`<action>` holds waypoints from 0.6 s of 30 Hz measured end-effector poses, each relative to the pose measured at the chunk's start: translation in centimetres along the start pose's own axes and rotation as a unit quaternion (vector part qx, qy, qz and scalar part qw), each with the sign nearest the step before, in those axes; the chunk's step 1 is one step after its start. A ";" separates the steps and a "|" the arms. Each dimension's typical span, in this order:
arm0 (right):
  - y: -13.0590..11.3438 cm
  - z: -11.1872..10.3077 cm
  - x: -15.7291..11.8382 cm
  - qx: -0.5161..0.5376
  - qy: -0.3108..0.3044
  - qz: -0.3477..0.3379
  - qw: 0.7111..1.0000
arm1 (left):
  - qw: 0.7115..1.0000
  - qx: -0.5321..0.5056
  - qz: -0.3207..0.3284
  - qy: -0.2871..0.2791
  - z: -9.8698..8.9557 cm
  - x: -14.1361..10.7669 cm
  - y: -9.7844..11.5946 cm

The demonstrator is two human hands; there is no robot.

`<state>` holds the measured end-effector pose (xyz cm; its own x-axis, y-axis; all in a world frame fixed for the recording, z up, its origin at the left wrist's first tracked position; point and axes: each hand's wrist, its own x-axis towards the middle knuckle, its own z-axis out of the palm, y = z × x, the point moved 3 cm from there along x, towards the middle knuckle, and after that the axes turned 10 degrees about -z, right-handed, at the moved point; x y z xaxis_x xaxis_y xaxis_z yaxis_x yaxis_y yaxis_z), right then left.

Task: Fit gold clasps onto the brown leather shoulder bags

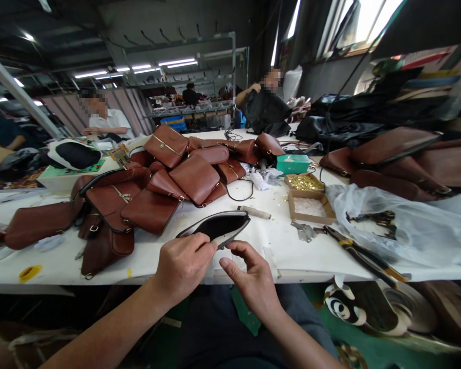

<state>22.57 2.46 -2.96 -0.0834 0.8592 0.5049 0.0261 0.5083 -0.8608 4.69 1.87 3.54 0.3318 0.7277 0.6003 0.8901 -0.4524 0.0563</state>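
At the table's front edge, my left hand (184, 264) pinches the near rim of a small bag (236, 234) between thumb and fingers. The bag's mouth gapes upward and shows a black lining; most of its outside is hidden behind my left hand. My right hand (253, 277) is just below the bag's right end, thumb and index finger apart. Its index fingertip is near the rim; whether it touches, I cannot tell. Just beyond the bag lies a greyish rod (255, 212). A pile of brown leather bags (195, 179) with zippers and metal rings lies to the left.
To the right are a box of gold-coloured fittings (304, 183), a second cardboard box (309, 206), metal plates (305, 231), pliers (363, 253) and a clear plastic bag (418, 225). A green box (293, 164) stands farther back. Yellow tape (29, 273) lies left. Other people work beyond the table.
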 end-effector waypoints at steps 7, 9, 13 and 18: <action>-1.6 0.9 2.1 -0.003 -0.007 -0.042 0.999 | 0.877 -0.318 -0.308 -0.188 -1.2 1.5 -2.6; -2.1 1.2 2.4 -0.044 -0.011 -0.065 0.997 | 0.830 -0.363 -0.353 -0.233 -1.1 1.5 -3.2; -1.6 2.0 2.4 -0.067 -0.016 -0.062 0.996 | 0.795 -0.395 -0.375 -0.267 -0.7 1.0 -4.0; -0.8 2.5 2.4 -0.063 -0.005 -0.034 0.997 | 0.777 -0.411 -0.381 -0.286 -0.4 0.5 -3.8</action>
<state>19.89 3.95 -1.21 -0.0993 0.8220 0.5607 0.1446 0.5695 -0.8092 1.40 3.74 3.98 0.1000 0.9496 -0.2972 0.4735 0.2173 0.8535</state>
